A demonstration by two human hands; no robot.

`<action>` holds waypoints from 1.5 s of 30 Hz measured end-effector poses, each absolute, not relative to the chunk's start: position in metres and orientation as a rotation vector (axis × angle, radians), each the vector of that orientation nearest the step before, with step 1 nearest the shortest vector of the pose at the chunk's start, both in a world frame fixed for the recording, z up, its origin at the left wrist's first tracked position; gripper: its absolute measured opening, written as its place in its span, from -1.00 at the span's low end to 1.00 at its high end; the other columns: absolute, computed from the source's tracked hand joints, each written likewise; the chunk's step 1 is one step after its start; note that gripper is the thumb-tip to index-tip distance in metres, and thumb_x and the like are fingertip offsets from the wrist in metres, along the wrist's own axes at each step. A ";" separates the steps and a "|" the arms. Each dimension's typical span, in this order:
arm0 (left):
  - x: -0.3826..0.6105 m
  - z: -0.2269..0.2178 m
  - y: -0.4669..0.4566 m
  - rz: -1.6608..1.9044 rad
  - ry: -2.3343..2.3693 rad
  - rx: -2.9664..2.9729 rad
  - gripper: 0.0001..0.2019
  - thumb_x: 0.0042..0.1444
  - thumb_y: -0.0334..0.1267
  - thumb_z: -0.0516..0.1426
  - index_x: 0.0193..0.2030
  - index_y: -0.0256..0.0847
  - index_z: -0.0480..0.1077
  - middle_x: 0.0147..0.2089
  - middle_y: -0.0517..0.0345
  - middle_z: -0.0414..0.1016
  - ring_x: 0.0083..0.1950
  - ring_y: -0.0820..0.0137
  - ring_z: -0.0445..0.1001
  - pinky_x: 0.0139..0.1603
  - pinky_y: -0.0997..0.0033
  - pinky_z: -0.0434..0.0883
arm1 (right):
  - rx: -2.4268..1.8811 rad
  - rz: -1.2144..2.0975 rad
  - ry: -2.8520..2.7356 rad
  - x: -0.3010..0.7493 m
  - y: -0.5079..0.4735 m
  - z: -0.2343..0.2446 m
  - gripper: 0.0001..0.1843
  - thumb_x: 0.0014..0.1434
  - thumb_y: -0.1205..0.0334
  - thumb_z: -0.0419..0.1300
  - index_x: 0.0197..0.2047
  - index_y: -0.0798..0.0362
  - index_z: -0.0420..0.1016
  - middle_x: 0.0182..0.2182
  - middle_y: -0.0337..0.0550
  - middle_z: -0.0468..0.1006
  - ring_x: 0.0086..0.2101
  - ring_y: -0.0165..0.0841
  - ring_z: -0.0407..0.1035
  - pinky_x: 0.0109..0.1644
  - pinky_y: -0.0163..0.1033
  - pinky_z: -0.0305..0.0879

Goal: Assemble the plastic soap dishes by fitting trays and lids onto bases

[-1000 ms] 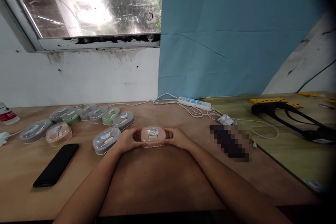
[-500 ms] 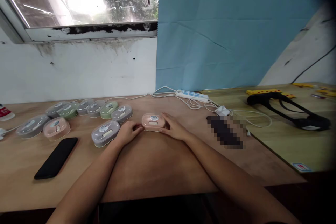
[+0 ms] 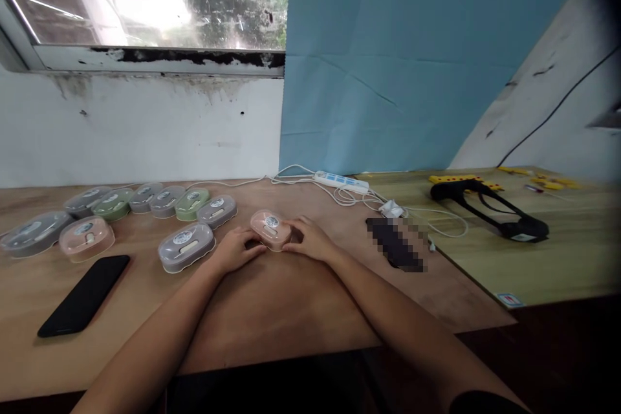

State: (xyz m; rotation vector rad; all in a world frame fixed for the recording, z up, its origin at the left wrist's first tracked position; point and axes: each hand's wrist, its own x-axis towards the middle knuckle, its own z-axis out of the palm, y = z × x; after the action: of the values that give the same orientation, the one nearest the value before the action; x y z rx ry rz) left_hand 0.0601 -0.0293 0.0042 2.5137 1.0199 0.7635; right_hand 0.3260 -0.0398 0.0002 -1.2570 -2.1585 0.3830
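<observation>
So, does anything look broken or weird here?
Yes, the window frame looks worn: ragged black patches break up its white along the bottom. The wall has brownish stains just below it. The pink box between the left hand and right hand sits at a slant, but shows no clear damage.

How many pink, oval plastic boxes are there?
2: one pink, oval plastic box between the left hand and right hand; another pink box farther left, just beyond the black, rectangular slab.

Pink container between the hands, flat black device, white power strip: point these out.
Pink container (image 3: 270,230): head view, middle of its upper surface.
Flat black device (image 3: 84,296): head view, middle of its top face.
White power strip (image 3: 341,182): head view, its socket face.
</observation>
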 end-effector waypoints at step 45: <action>0.059 -0.014 -0.025 0.228 1.338 2.542 0.04 0.03 0.40 -0.03 0.45 -0.32 -0.21 0.47 -0.20 -0.19 0.46 0.01 -0.17 0.39 -0.01 -0.12 | -1.317 0.408 -1.940 0.354 -0.014 -0.018 -0.28 -0.05 0.12 0.37 0.19 0.00 0.35 0.26 0.07 0.21 0.27 -0.07 0.09 0.32 0.07 0.03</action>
State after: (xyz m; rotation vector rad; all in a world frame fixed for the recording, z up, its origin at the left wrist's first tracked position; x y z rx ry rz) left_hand 0.0593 -0.0245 -0.0141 2.5415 1.3381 0.2275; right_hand 0.3536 -0.0142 -0.0178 -1.3165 -1.9398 0.4076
